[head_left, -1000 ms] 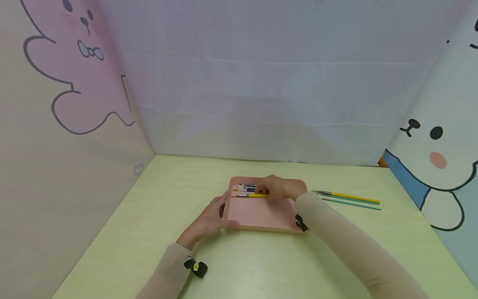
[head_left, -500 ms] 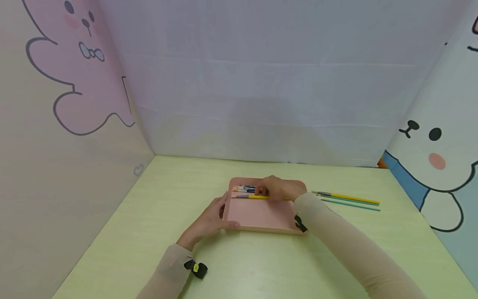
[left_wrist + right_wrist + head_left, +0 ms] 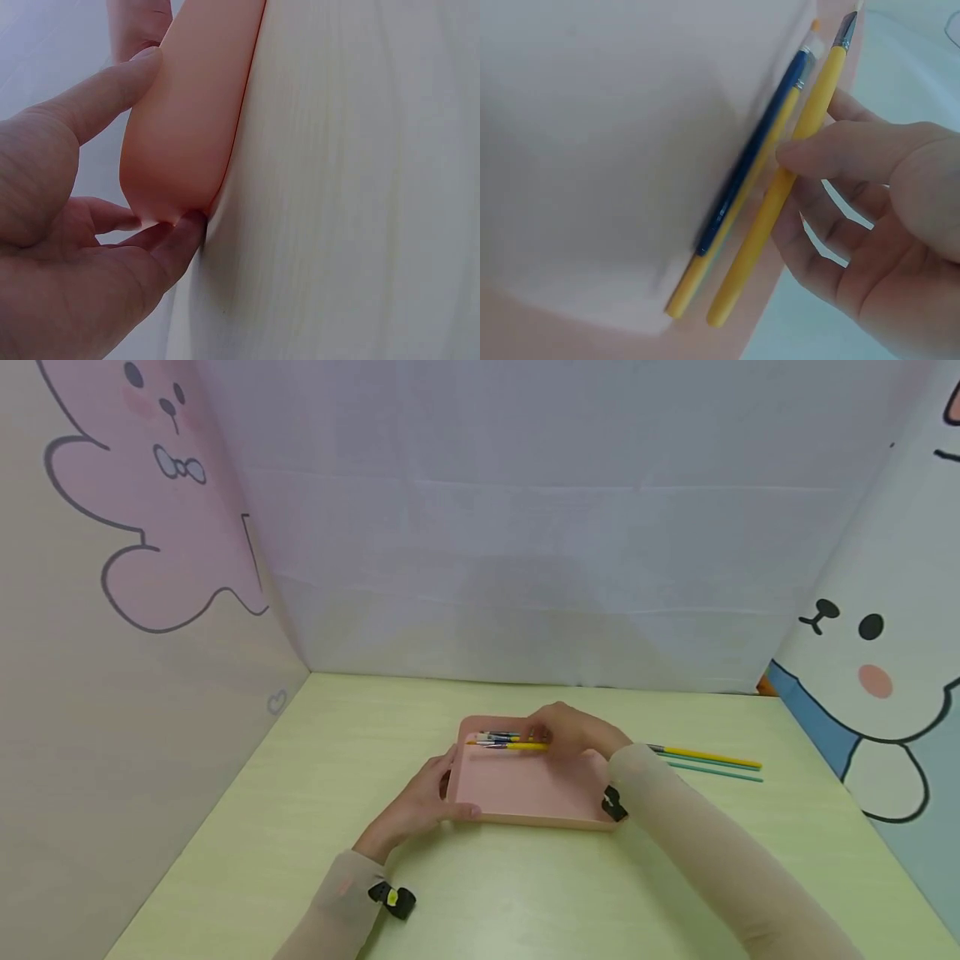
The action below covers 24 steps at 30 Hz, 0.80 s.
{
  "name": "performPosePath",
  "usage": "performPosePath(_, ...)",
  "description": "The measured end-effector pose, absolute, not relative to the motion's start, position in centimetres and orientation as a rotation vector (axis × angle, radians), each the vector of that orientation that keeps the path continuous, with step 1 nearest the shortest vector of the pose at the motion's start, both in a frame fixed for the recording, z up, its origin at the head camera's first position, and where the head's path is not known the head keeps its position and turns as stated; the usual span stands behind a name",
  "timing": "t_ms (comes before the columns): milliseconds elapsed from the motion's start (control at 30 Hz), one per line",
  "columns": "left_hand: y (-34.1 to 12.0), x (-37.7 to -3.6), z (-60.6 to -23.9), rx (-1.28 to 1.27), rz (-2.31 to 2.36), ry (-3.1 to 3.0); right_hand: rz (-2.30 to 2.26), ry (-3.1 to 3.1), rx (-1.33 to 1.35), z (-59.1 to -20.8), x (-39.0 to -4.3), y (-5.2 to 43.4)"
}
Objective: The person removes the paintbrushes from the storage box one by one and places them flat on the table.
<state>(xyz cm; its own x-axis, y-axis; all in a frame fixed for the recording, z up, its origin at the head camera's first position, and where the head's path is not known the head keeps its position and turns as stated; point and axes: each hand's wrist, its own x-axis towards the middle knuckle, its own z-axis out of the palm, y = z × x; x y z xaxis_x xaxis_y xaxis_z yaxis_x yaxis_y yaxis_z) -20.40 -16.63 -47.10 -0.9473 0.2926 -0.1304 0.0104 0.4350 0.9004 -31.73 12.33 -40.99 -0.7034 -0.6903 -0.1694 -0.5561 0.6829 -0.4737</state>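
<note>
L hand (image 3: 416,802) grips the pink tray (image 3: 536,789) at its near L corner, thumb on the front side & fingers on the L side. Tray sits on the table (image 3: 375,727), nr the back edge. R hand (image 3: 570,731) pinches a fat yellow brush (image 3: 751,255) over the tray, tip twd the table's L edge; can't tell if brush & tray touch. Just beside it in the tray: a blue brush (image 3: 754,150) & a 2nd yellow brush (image 3: 784,112). Twd the table's R edge lie a long yellow brush (image 3: 708,756) & 2 thin green sticks (image 3: 715,772), partly hid by the R sleeve (image 3: 720,852).
</note>
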Motion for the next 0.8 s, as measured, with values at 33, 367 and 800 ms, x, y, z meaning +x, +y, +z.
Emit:
performPosePath(33,-16.7,-20.4,-47.1,0.261,1.518,2.423,-0.58,2.557,-0.976,-40.7,-31.7,12.6)
performPosePath(367,-16.6,-20.5,-47.4,0.263,1.499,2.445,-0.561,2.597,-1.085,-38.6,-32.0,15.1)
performPosePath(800,-16.6,-20.7,-47.5,0.26,1.53,2.41,-0.617,2.656,-1.117,-36.6,-30.4,19.1)
